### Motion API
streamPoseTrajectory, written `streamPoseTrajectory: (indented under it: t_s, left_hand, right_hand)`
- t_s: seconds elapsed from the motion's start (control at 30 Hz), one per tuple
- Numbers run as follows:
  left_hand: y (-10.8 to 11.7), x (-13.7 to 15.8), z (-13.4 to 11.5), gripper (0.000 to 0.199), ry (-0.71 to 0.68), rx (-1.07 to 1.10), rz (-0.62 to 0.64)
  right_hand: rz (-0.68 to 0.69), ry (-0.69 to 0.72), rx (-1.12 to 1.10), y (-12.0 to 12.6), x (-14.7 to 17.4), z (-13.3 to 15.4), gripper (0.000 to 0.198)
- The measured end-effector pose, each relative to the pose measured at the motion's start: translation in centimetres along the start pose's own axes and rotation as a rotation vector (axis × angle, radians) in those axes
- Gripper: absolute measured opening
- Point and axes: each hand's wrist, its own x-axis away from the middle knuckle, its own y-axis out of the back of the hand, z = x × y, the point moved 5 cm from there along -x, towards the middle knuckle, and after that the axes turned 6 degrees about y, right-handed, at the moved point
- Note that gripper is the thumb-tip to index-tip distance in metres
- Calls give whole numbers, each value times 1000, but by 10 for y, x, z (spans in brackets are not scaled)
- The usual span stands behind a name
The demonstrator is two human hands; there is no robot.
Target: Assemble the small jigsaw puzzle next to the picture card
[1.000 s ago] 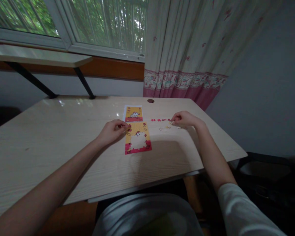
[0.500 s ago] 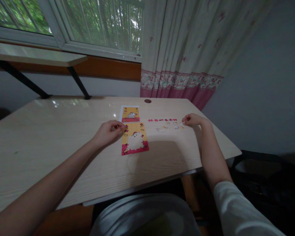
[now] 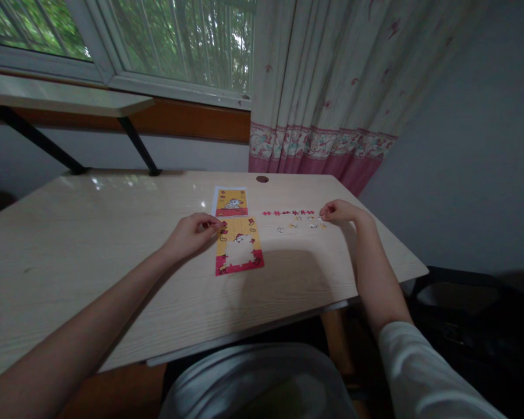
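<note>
My left hand [image 3: 195, 234] is closed, with thumb and fingertips at the upper left edge of a partly assembled jigsaw puzzle [image 3: 240, 227]. The puzzle has a yellow and red border and a pale gap in its lower middle. Over on the right, my right hand [image 3: 341, 212] pinches at a small puzzle piece [image 3: 320, 219] on the table, its fingertips partly covering it. Loose white and yellow pieces [image 3: 313, 226] lie just left of those fingers. Behind them runs a row of red pieces [image 3: 286, 213].
A picture card [image 3: 232, 201] showing a white animal on yellow and red lies directly behind the puzzle. Everything rests on a pale wooden table [image 3: 157, 314]. A round cable hole [image 3: 262, 180] is near its back edge. A raised shelf [image 3: 70, 96] stands at the back left.
My right hand has shifted slightly left, closer to the end of the red row. My left hand and the puzzle look the same.
</note>
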Motion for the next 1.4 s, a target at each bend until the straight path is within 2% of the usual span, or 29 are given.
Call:
streamPoseTrajectory:
  t_s: [0.23,0.5,0.77,1.07,1.2,1.3,1.4]
  left_hand:
    - [-1,2,-2,31,14,-95,52]
    - [-2,1,2,29,2,-82,46]
    - [-2,1,2,28,1,-54,34]
    - [-3,2,-2,28,-16,-26,36]
    - [-4,2,-1,26,-36,-12,31]
    - [-8,3,-4,26,-39,20,64]
    - [-12,6,-11,25,-39,70,68]
  right_hand:
    - [19,68,-7,-12,-8,16,30]
    - [37,101,63,-19,-15,21,24]
    - [75,88,-154,-27,-15,21,21]
    - [125,127,-268,-29,-12,31,24]
    - [87,179,-403,-33,-7,60,29]
    - [-21,323,-513,-45,-7,104,28]
    - [-133,470,-647,-67,-8,148,30]
